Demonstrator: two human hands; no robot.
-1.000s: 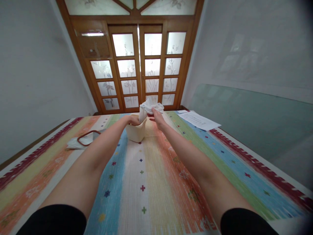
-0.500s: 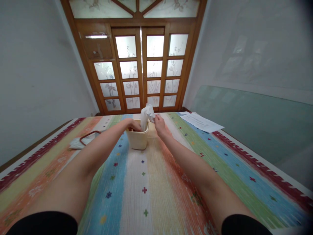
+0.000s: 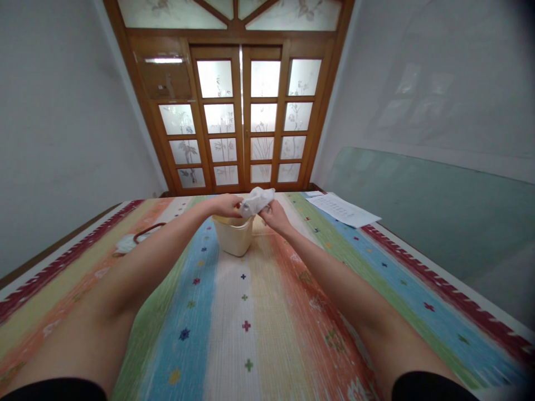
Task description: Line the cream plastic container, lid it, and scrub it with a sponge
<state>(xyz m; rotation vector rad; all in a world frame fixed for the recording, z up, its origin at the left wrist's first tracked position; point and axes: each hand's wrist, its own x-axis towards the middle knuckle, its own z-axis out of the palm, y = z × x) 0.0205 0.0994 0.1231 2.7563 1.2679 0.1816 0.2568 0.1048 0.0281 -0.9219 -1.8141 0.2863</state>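
A small cream bin stands on the striped cloth, tilted slightly. Over its right rim a crumpled white plastic bag is held up between both hands. My left hand is above the bin's rim, its fingers closed on the bag's left side. On the other side my right hand pinches the bag's lower right edge. The bin's inside is mostly hidden by my left hand and the bag.
At the left, partly behind my left forearm, lies a white item with a brown handle. Printed paper sheets rest near the table's far right edge. Wooden doors stand beyond the striped tablecloth.
My left hand has risen from inside the bin to above its rim. The bag has come up out of the bin and is bunched between the hands. The bin has tipped a little.
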